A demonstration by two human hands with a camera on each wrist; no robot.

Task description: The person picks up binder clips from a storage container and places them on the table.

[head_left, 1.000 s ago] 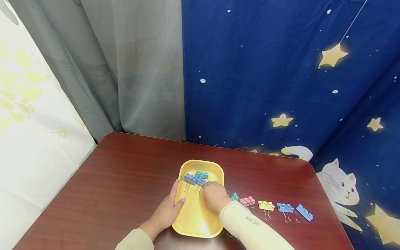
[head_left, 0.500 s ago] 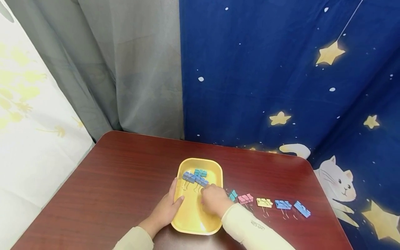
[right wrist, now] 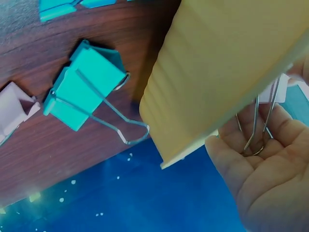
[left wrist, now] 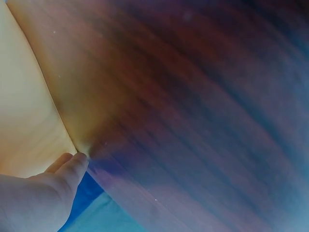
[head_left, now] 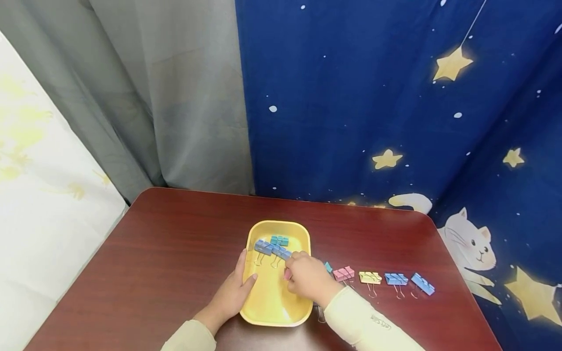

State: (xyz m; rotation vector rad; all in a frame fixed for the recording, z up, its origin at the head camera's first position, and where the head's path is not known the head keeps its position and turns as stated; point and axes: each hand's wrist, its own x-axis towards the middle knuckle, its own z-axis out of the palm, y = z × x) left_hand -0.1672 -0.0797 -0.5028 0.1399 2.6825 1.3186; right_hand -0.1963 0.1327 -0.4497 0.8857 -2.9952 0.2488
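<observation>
My left hand (head_left: 230,292) grips the left side of a yellow tray (head_left: 246,312), thumb over the rim; in the left wrist view that hand (left wrist: 43,198) is at the tray's edge. Over the tray's right side, my right hand (head_left: 307,275) holds a pink binder clip (head_left: 287,274), mostly hidden by the fingers. In the right wrist view the clip's wire handles (right wrist: 256,118) lie against that hand's (right wrist: 270,179) fingers and palm. Toward the tray's far end lie a teal binder clip (head_left: 279,240) and two blue-purple binder clips (head_left: 263,246), one near my right fingertips.
Right of the tray a row of binder clips lies on the dark red table (head_left: 184,234): teal (right wrist: 87,87), pink (head_left: 344,273), yellow (head_left: 371,278) and two blue ones (head_left: 396,279). Wire handles (head_left: 321,314) show beside the tray near my sleeve. Curtains hang behind the table.
My right hand has shifted slightly right and turned, so the pink clip under its fingers now shows. The left hand keeps its grip on the tray. The head view has shifted a little.
</observation>
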